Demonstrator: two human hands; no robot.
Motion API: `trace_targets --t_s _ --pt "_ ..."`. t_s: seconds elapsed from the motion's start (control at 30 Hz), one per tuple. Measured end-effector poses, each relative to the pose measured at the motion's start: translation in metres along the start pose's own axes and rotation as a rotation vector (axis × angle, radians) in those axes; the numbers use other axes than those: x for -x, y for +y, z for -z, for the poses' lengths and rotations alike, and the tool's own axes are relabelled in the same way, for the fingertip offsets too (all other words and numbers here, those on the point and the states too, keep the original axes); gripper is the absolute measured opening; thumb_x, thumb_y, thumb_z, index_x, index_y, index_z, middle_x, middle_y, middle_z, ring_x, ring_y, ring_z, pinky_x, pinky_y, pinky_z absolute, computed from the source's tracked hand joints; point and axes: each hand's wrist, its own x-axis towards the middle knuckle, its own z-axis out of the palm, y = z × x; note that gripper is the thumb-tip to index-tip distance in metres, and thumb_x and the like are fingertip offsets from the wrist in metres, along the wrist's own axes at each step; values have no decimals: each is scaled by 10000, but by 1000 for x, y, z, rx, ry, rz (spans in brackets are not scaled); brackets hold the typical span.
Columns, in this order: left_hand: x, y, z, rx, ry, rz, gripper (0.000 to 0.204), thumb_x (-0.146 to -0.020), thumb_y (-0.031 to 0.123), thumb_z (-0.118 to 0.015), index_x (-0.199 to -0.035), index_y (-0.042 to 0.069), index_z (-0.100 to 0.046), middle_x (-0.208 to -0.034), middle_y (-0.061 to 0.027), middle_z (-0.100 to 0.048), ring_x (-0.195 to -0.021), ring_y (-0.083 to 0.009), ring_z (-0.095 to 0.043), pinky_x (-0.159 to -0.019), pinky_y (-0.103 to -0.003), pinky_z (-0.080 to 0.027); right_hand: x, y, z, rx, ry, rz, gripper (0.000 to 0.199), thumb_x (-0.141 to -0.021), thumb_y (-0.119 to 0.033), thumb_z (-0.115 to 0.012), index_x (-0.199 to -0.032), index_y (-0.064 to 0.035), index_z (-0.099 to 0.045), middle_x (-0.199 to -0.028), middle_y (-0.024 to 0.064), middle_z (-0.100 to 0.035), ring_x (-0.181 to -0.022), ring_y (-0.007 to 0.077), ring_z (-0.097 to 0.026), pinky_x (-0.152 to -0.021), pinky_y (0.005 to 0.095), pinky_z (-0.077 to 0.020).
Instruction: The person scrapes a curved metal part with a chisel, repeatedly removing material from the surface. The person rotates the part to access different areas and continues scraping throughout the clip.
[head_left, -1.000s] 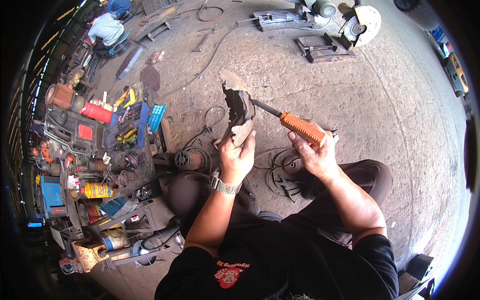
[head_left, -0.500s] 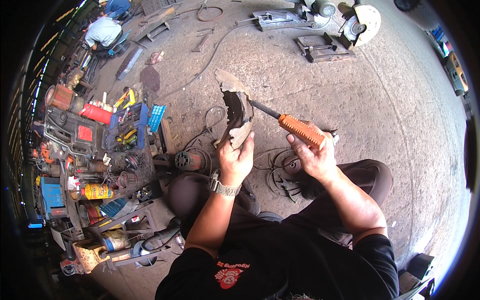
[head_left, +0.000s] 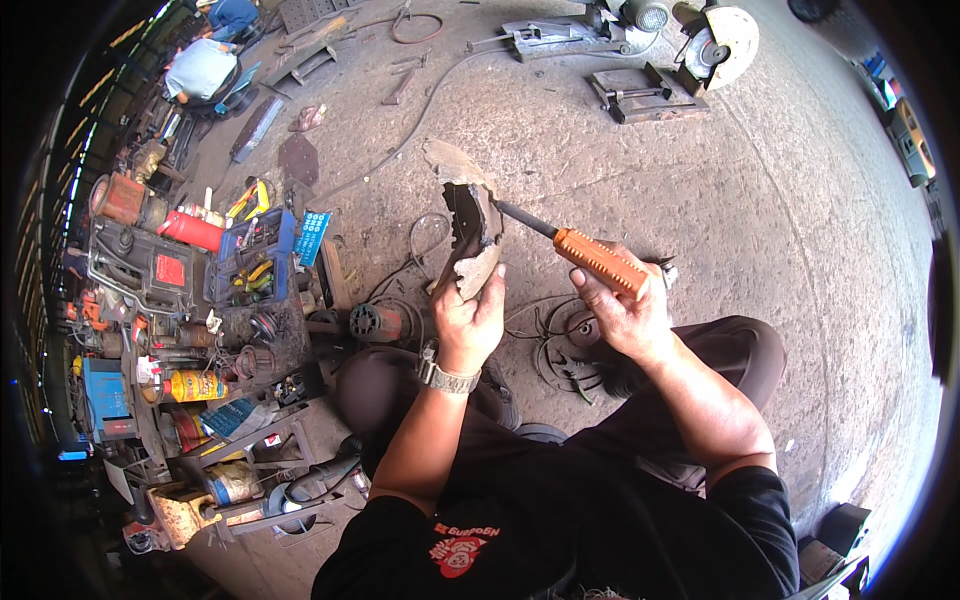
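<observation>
A curved, rusty metal piece (head_left: 486, 217) with a jagged, broken edge stands up over the floor in front of me. My left hand (head_left: 468, 318) grips its lower end, thumb on the right side. My right hand (head_left: 630, 310) is wrapped round the ribbed orange handle of a tool (head_left: 598, 262) with a dark straight shaft. The shaft points up and left, its tip at the metal piece's right side. I cannot tell the tool's exact kind. Below and between my hands, a grinder-like tool (head_left: 582, 330) and coiled cables lie on the floor, partly hidden.
An open blue toolbox (head_left: 250, 255) and a cluttered bench stand at left. A round red-and-grey power tool (head_left: 375, 322) lies near my left knee. A cut-off saw (head_left: 715, 50) stands far right, a cable crossing the floor. Two other people (head_left: 203, 70) sit far left.
The metal piece and the tool's tip have shifted very slightly left. Both hands keep their grips.
</observation>
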Motion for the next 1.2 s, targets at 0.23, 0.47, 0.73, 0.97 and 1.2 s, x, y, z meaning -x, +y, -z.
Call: trace_targets --t_s 0.23,0.47,0.73,0.97,1.2 --pt "0 -1 2 -14 -6 -9 278 -902 2 -678 -1175 -51 -675 -1135 -194 -721 -1007 -305 -726 -863 -372 -561 0 -4 1 12 -18 -27 264 -940 -165 -741 -1137 2 -687 -694 17 -601 -586 93 -573 -550 269 -468" --pt "-1 1 5 -32 -12 -49 289 -908 -1 -669 -1193 -47 -668 -1159 -192 -715 -1020 -305 -722 -869 -373 -559 0 -4 -1 -25 -31 -68 291 -931 -176 -745 -1174 -22 -700 -732 43 -613 -593 123 -600 -558 280 -481" --pt "-2 2 6 -26 -17 -41 295 -913 4 -661 -1205 -38 -670 -1166 -187 -715 -1025 -305 -722 -883 -376 -558 0 -3 -3 -20 -12 -48 291 -936 -174 -741 -1177 -18 -695 -733 45 -626 -607 123 -613 -573 285 -494" --pt "0 -1 6 -59 -23 -13 294 -908 7 -668 -1198 -41 -672 -1166 -194 -714 -1028 -309 -722 -879 -384 -563 2 -3 -1 1 -26 -57 291 -927 -163 -752 -1167 -10 -694 -728 46 -635 -617 118 -619 -584 279 -501" --pt "1 -1 -5 -21 71 -39 244 -902 11 -689 -1140 -44 -692 -1084 -187 -730 -968 -314 -732 -843 -384 -567 -4 -7 -1 103 -2 89 303 -887 -132 -783 -1141 8 -691 -812 94 -679 -659 178 -679 -606 305 -535"
